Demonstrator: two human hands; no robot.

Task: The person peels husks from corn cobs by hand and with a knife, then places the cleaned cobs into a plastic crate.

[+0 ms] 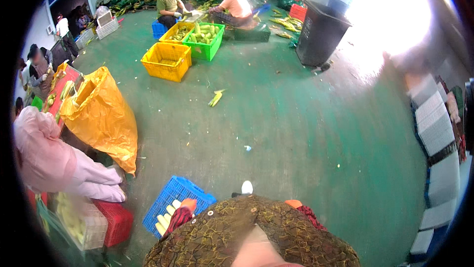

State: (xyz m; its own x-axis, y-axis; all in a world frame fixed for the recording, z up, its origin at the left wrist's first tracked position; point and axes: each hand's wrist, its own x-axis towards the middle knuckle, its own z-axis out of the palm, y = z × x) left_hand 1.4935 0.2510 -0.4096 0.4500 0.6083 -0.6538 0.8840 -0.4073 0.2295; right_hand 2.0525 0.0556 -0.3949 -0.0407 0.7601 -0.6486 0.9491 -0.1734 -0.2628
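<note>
My left hand (pixel 188 204), in an orange glove below a red checked sleeve, is over the blue plastic crate (pixel 178 187) at my lower left. Beside it, several pale peeled corn cobs (pixel 163 220) lie in a row in the crate. Whether those fingers grip a cob or the crate is too small to make out. My right hand (pixel 293 203), also orange-gloved, shows only in part at my right side. My patterned brown garment hides the rest of it, fingers included.
A person in pink (pixel 54 153) stands left by a big yellow sack (pixel 106 114). A red crate (pixel 116 220) and a white crate (pixel 94 225) sit below. Ahead are yellow (pixel 165 72) and green crates (pixel 202 52), two seated people, husks (pixel 216 98) and a black bin (pixel 321 35).
</note>
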